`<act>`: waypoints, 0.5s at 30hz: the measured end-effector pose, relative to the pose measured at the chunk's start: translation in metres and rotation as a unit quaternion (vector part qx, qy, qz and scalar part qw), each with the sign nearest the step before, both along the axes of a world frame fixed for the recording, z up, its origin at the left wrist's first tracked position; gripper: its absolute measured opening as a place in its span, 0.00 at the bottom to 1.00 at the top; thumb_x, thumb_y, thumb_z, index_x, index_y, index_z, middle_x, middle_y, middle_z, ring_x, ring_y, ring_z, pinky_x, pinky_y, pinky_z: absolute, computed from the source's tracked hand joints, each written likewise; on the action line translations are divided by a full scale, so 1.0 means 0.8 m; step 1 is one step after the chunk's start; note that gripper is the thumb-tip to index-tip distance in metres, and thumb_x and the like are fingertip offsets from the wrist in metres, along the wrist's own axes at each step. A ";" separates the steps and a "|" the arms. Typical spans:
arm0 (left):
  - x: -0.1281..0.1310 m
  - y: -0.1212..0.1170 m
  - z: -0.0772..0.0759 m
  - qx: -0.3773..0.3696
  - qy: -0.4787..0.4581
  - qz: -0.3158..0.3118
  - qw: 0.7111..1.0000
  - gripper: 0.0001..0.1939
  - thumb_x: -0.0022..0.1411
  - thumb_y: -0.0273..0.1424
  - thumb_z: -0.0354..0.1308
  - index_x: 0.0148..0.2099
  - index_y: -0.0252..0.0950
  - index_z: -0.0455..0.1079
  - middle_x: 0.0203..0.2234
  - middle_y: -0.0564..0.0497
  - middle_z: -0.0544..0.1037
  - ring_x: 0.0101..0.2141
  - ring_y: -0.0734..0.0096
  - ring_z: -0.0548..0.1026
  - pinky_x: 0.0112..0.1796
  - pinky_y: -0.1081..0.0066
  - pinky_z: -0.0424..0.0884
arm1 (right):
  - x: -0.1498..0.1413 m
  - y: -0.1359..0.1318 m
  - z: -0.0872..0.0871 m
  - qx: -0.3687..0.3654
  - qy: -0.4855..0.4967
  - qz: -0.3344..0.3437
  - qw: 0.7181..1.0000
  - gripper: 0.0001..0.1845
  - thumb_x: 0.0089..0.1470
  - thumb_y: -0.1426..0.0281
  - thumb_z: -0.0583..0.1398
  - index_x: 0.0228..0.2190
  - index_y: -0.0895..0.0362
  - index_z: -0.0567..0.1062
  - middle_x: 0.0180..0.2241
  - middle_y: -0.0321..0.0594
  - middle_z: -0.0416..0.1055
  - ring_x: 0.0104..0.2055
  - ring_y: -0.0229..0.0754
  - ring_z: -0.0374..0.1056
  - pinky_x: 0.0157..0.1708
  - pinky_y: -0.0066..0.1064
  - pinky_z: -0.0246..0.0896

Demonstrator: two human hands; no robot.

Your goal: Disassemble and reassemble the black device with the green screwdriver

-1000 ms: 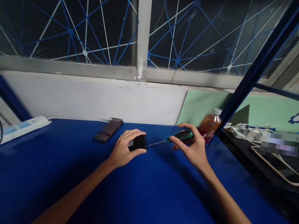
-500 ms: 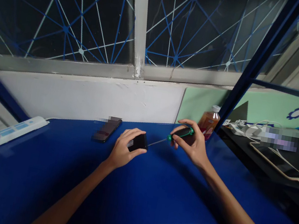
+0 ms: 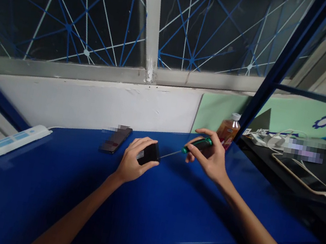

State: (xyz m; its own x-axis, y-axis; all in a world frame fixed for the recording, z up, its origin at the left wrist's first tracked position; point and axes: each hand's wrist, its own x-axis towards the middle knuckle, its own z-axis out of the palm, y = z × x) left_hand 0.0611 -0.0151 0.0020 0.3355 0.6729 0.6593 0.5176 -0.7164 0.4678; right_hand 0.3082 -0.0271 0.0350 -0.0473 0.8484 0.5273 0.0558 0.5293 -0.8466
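My left hand (image 3: pixel 135 161) grips a small black box-shaped device (image 3: pixel 150 153) with a pale label, fingers over its far side and thumb along the near side. Between the fingers and thumb of my right hand (image 3: pixel 211 158) is a screwdriver (image 3: pixel 199 145) with a green and black handle. Its thin metal shaft points left, and the tip meets the right end of the black device. Whether the tip sits in a screw is too small to make out. Just beyond my left hand a dark phone (image 3: pixel 117 139) lies on the blue table (image 3: pixel 153 213).
A bottle of amber drink (image 3: pixel 229 129) with a white cap stands behind my right hand. A white power strip (image 3: pixel 3 148) with a black cable lies at the left. On the dark table at right are another phone (image 3: pixel 302 174), white cables and a charger.
The screwdriver handle has turned slightly in my right fingers, and its shaft still reaches the device. My left hand keeps its grip. The whole view has shifted a little.
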 end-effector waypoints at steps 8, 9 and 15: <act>0.003 -0.004 0.003 -0.015 0.010 -0.027 0.999 0.28 0.54 0.38 0.65 0.57 0.40 0.66 0.51 0.43 0.73 0.53 0.53 0.69 0.54 0.49 0.65 | 0.001 0.004 -0.003 0.024 0.010 -0.090 0.996 0.17 0.51 0.62 0.65 0.41 0.52 0.69 0.20 0.31 0.70 0.16 0.39 0.68 0.17 0.32 0.67; 0.003 -0.006 0.005 -0.021 0.009 -0.039 0.999 0.29 0.54 0.38 0.66 0.57 0.39 0.66 0.51 0.43 0.73 0.52 0.53 0.69 0.53 0.50 0.66 | 0.002 0.006 -0.003 0.023 0.017 -0.093 0.995 0.15 0.51 0.62 0.65 0.39 0.53 0.70 0.19 0.32 0.70 0.16 0.39 0.69 0.17 0.32 0.66; 0.009 -0.015 0.012 -0.064 0.008 -0.104 0.992 0.33 0.52 0.40 0.67 0.59 0.39 0.65 0.50 0.42 0.73 0.48 0.55 0.72 0.49 0.54 0.70 | 0.010 0.020 -0.003 0.012 0.064 -0.143 0.988 0.14 0.51 0.58 0.65 0.32 0.53 0.69 0.18 0.32 0.69 0.17 0.41 0.70 0.15 0.32 0.66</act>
State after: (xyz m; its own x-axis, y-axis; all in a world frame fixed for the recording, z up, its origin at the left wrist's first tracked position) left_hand 0.0680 -0.0273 0.0114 0.4854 0.6665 0.5658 0.3729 -0.7432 0.5555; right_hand 0.3165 -0.0114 0.0328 0.2605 0.8045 0.5338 0.1001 0.5274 -0.8437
